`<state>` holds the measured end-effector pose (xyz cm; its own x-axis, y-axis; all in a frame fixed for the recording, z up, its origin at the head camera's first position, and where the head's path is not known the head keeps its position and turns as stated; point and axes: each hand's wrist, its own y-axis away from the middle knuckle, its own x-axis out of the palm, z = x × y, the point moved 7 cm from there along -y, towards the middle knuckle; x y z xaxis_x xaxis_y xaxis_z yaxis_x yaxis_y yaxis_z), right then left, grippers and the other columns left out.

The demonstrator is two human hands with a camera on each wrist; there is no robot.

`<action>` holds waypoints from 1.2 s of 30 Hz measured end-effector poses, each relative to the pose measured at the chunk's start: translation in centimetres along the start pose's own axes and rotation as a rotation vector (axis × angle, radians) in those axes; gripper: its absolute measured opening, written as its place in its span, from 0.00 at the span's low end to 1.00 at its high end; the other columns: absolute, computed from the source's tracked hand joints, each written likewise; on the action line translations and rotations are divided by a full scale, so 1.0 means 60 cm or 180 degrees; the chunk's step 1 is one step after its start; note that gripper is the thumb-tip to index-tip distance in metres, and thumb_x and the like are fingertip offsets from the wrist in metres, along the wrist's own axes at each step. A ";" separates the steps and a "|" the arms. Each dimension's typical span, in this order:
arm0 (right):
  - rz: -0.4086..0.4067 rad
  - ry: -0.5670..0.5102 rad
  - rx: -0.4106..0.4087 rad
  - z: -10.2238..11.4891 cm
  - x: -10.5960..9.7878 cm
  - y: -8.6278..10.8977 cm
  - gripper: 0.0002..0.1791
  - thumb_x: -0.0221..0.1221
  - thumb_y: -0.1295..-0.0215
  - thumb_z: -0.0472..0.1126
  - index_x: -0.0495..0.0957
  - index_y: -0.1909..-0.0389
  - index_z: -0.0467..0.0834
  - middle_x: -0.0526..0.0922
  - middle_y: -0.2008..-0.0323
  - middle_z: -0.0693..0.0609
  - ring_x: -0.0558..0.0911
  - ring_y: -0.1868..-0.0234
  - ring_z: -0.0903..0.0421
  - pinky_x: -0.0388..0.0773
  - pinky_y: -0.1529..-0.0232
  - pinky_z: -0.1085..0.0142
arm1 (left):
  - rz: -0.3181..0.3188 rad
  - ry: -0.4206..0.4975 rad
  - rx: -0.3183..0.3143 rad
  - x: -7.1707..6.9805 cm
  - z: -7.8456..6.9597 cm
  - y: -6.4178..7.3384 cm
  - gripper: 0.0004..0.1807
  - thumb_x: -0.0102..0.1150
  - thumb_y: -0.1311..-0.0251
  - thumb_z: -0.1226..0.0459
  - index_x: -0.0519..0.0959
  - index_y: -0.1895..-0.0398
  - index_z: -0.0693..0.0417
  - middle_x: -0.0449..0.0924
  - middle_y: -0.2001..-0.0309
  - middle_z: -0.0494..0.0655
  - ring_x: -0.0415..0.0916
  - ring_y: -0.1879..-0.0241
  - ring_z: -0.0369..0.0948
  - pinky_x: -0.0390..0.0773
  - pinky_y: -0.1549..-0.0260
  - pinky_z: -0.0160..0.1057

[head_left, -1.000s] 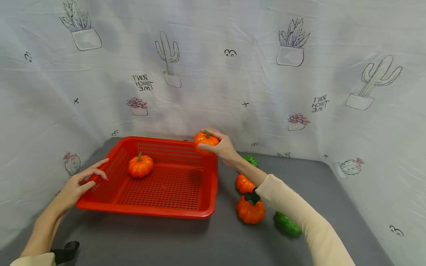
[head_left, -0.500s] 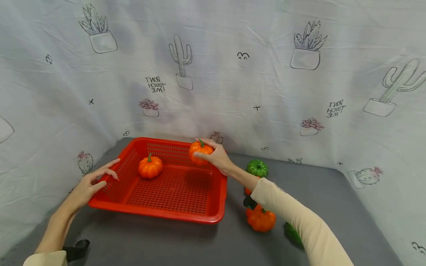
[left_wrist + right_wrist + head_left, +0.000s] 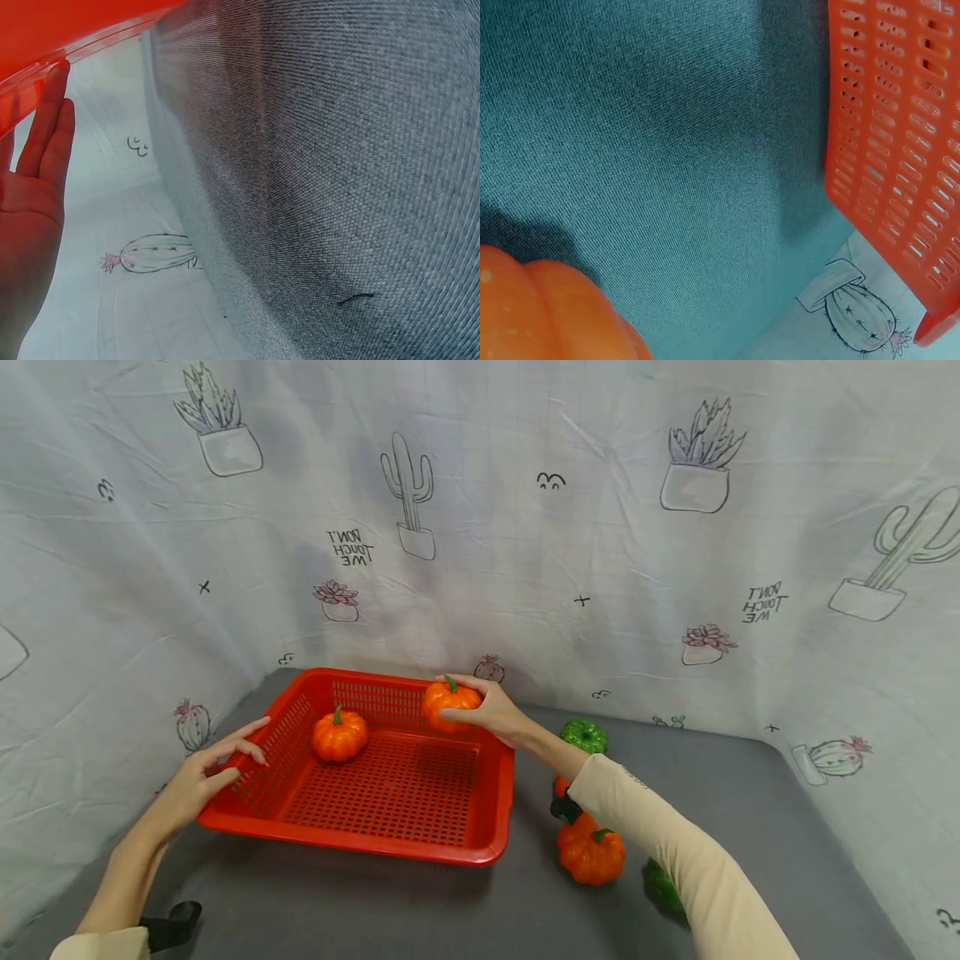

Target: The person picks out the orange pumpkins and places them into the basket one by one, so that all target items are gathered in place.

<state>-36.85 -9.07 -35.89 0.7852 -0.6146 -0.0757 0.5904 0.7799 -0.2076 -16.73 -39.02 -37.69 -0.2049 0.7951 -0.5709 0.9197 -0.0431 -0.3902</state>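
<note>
A small orange toy pumpkin (image 3: 442,703) with a green stem is held in my right hand (image 3: 497,712), thumb in front and fingers over the top. It overlaps the right back part of a red plastic basket (image 3: 352,846). Inside the basket, toward the left, sits another orange pumpkin (image 3: 340,736). My left hand (image 3: 191,787) rests at the basket's left rim; in the left wrist view its straight fingers (image 3: 54,112) touch the red edge. The right wrist view shows the basket's slotted wall (image 3: 892,127), but neither the right hand nor the held pumpkin.
Right of the basket on the grey table (image 3: 337,910) lie an orange pumpkin (image 3: 591,852), a green one (image 3: 585,737), and an orange piece (image 3: 560,787) and a green one (image 3: 662,891), both partly behind my right arm. A patterned white cloth (image 3: 480,527) hangs behind.
My right hand has carried the pumpkin left and slightly lower, over the basket's right part. The view has shifted a little. My left hand has stayed at the rim.
</note>
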 end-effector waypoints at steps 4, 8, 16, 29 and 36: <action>-0.0025 0.0034 0.0004 -0.007 -0.006 -0.002 0.31 0.60 0.40 0.27 0.67 0.34 0.38 0.70 0.37 0.47 0.77 0.49 0.53 0.76 0.53 0.62 | 0.0005 0.0030 -0.0003 0.001 -0.001 0.000 0.09 0.45 0.33 0.73 0.76 0.58 0.59 0.60 0.30 0.44 0.53 0.35 0.26 0.57 0.51 0.21; -0.0102 0.0152 -0.0010 -0.008 -0.005 -0.008 0.31 0.62 0.41 0.29 0.69 0.35 0.42 0.70 0.38 0.49 0.77 0.51 0.52 0.77 0.55 0.62 | -0.0007 0.0053 -0.0022 -0.002 -0.001 -0.001 0.09 0.45 0.34 0.74 0.76 0.58 0.59 0.60 0.30 0.43 0.53 0.35 0.26 0.57 0.51 0.22; -0.0236 0.0296 0.0086 0.012 0.003 -0.004 0.32 0.63 0.41 0.31 0.68 0.34 0.41 0.68 0.36 0.45 0.77 0.52 0.56 0.77 0.54 0.63 | -0.0001 0.0009 0.0029 0.000 -0.004 -0.003 0.09 0.46 0.35 0.75 0.76 0.59 0.60 0.61 0.30 0.38 0.53 0.34 0.25 0.56 0.51 0.22; -0.0110 0.1179 0.0039 -0.016 0.034 -0.026 0.30 0.65 0.39 0.42 0.71 0.35 0.47 0.69 0.40 0.48 0.66 0.43 0.52 0.74 0.53 0.65 | 0.0037 0.0129 0.0117 0.008 -0.008 0.003 0.10 0.44 0.35 0.76 0.76 0.58 0.61 0.60 0.30 0.40 0.53 0.34 0.26 0.58 0.53 0.24; 0.0020 0.1206 0.0133 -0.026 0.048 -0.033 0.30 0.66 0.41 0.43 0.72 0.36 0.51 0.70 0.45 0.52 0.69 0.47 0.55 0.76 0.55 0.66 | 0.0030 0.0123 -0.0014 0.005 -0.005 0.001 0.10 0.43 0.33 0.75 0.75 0.57 0.62 0.59 0.29 0.46 0.53 0.33 0.27 0.56 0.50 0.22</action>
<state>-36.05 -12.60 -37.22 0.6687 -0.6038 -0.4338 0.5991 0.7832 -0.1666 -16.63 -38.62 -37.63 -0.1831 0.8174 -0.5462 0.9231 -0.0482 -0.3816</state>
